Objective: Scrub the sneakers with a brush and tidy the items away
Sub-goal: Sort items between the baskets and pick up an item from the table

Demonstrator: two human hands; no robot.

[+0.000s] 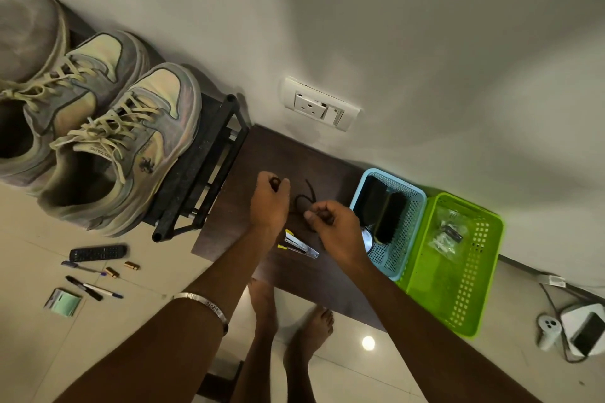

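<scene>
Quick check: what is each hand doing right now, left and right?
Left hand: fingers curled, gripping one end of the dark cord.
Right hand: fingers curled, pinching the other part of the same cord above the dark table.

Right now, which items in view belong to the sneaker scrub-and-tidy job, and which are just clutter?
Job:
sneakers on the black rack
brush in the blue basket
green basket
dark cord, held by left hand and right hand

Lying about:
stapler on the table
remote, pens on the floor

A dark table (288, 153) bears a stapler (299, 244), cord (306, 199) and two baskets.
</scene>
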